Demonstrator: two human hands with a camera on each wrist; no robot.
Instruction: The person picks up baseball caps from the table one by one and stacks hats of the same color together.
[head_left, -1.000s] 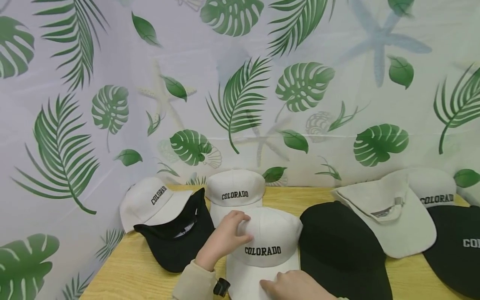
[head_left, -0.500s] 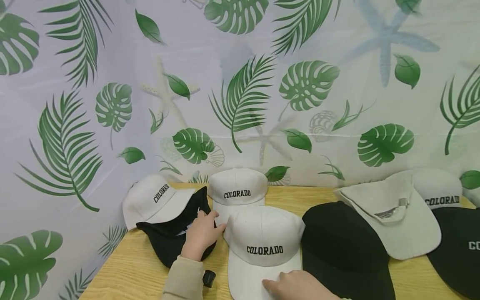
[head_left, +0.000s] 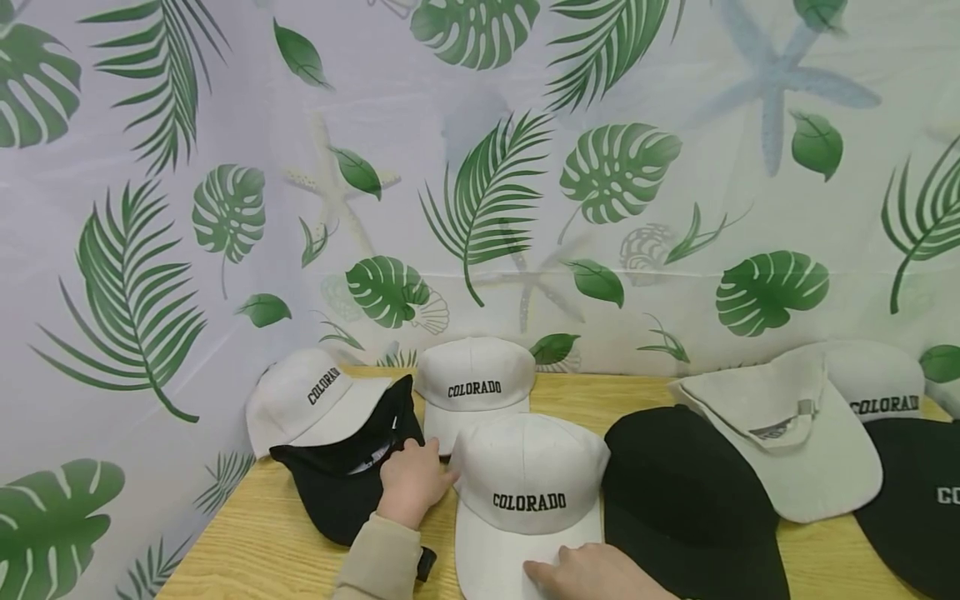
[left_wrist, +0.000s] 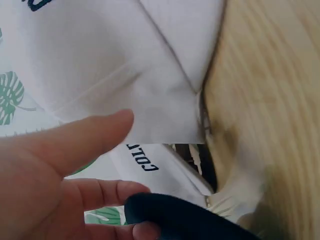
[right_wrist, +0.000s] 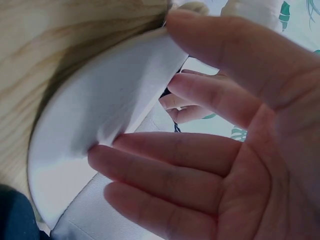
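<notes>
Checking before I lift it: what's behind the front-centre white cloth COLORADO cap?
Another white cloth COLORADO cap: crown and lettering show. The front-centre cap covers part of its brim.

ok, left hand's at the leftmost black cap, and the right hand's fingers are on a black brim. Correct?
Not a black brim: the right hand touches the white brim of the front white cap, per the head view. The left hand is at the leftmost black cap.

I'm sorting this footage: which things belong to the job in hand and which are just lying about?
Likely in the job:
front white cap, touched by right hand
black cap showing its inside, at left hand

Just lying about:
rear white cap
leftmost white cap
plain black cap
beige cap
right white cap
rightmost black cap
</notes>
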